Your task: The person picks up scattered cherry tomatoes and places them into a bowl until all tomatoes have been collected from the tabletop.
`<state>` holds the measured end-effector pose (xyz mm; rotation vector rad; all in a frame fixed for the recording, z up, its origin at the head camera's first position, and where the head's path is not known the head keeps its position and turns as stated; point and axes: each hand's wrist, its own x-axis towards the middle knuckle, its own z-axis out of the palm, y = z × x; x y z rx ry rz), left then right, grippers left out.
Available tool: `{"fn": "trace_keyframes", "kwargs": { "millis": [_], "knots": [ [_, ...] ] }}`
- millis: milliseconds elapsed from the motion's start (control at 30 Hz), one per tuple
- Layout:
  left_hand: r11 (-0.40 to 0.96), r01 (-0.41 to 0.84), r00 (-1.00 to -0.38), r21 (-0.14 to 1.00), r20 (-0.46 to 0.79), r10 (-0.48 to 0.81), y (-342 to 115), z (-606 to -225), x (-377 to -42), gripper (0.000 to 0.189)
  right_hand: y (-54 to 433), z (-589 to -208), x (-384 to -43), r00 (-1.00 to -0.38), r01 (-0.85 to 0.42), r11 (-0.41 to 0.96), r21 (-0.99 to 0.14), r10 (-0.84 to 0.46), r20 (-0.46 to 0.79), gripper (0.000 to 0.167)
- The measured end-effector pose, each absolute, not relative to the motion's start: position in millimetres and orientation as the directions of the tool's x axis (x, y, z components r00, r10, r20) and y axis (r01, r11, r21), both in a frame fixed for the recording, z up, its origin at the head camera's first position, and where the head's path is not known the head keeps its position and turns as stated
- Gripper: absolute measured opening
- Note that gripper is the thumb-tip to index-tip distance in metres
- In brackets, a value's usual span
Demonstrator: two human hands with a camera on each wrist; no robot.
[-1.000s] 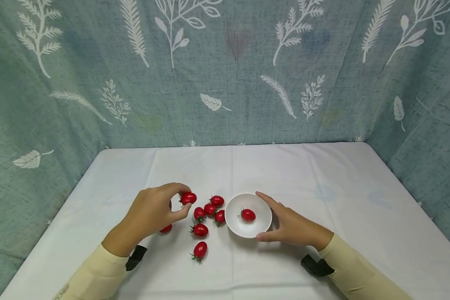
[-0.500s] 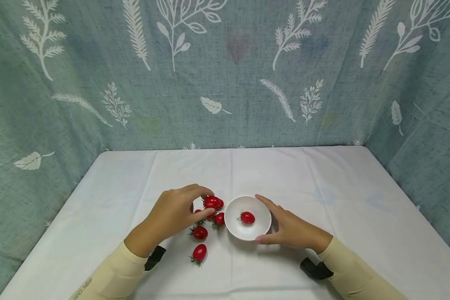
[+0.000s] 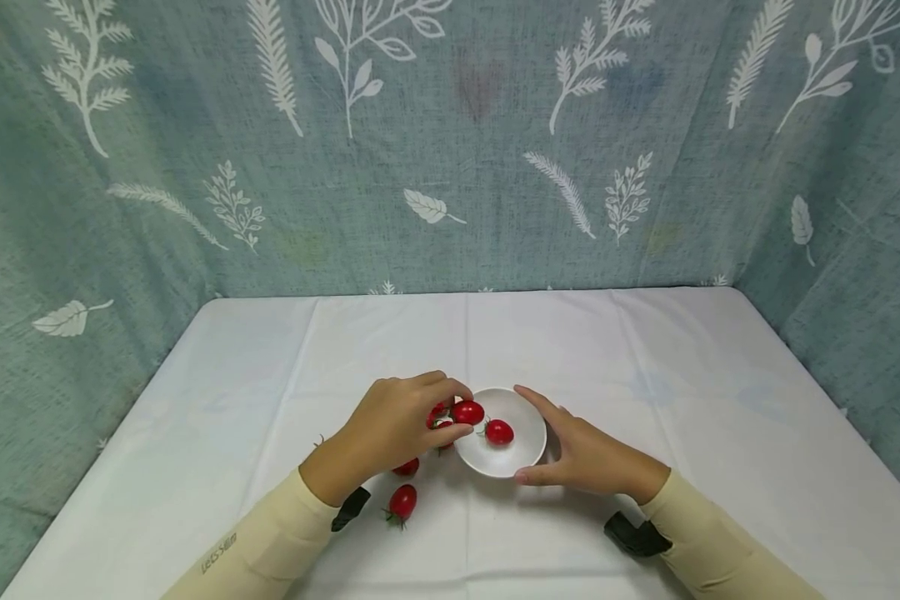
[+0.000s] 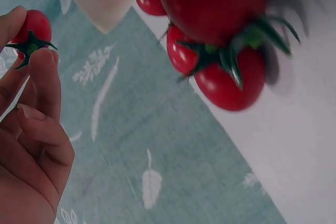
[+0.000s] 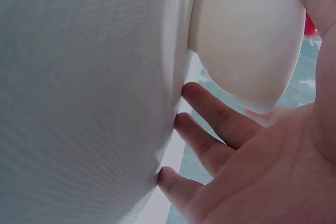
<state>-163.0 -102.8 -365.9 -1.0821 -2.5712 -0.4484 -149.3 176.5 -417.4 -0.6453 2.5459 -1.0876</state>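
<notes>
My left hand point(image 3: 393, 421) pinches a red cherry tomato point(image 3: 468, 412) between thumb and fingers, over the left edge of the white bowl point(image 3: 506, 462). In the left wrist view the held cherry tomato's green calyx faces the camera. One cherry tomato point(image 3: 499, 432) lies inside the bowl. From the right side, my right hand point(image 3: 596, 450) holds the bowl with thumb and index finger spread around its rim. Its other fingers point(image 5: 207, 150) reach down to the tablecloth in the right wrist view.
Several more cherry tomatoes lie left of the bowl, partly hidden by my left hand, including one near the front point(image 3: 402, 502). Close tomatoes point(image 4: 231, 85) fill the upper left wrist view. A white cloth point(image 3: 645, 350) covers the table; a leaf-patterned curtain point(image 3: 487, 208) surrounds it.
My left hand has carried the pinched cherry tomato rightward, across the loose tomatoes, to the bowl's edge. My right hand and the bowl have stayed in place.
</notes>
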Motion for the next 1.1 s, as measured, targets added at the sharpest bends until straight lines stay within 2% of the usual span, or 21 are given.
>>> {"fn": "trace_keyframes", "kwargs": {
  "millis": [167, 567, 1100],
  "knots": [
    [0.65, 0.736, -0.668, 0.188, 0.354, 0.654, -93.3, -366.7, -163.0, 0.029, 176.9, -416.3, -149.7, -0.848, -0.297, 0.604, -0.74, -0.524, -0.087, 0.108],
    [0.629, 0.758, -0.65, 0.173, 0.28, 0.706, -79.5, -371.7, -164.2, 0.026, 177.2, -416.5, -150.9, -0.842, -0.302, 0.589, -0.749, -0.533, -0.079, 0.109],
    [0.682, 0.694, -0.716, 0.23, 0.123, 0.687, -72.2, -375.8, -168.2, 0.028, 177.7, -416.9, -150.9, -0.842, -0.295, 0.597, -0.746, -0.531, -0.092, 0.109]
  ]
}}
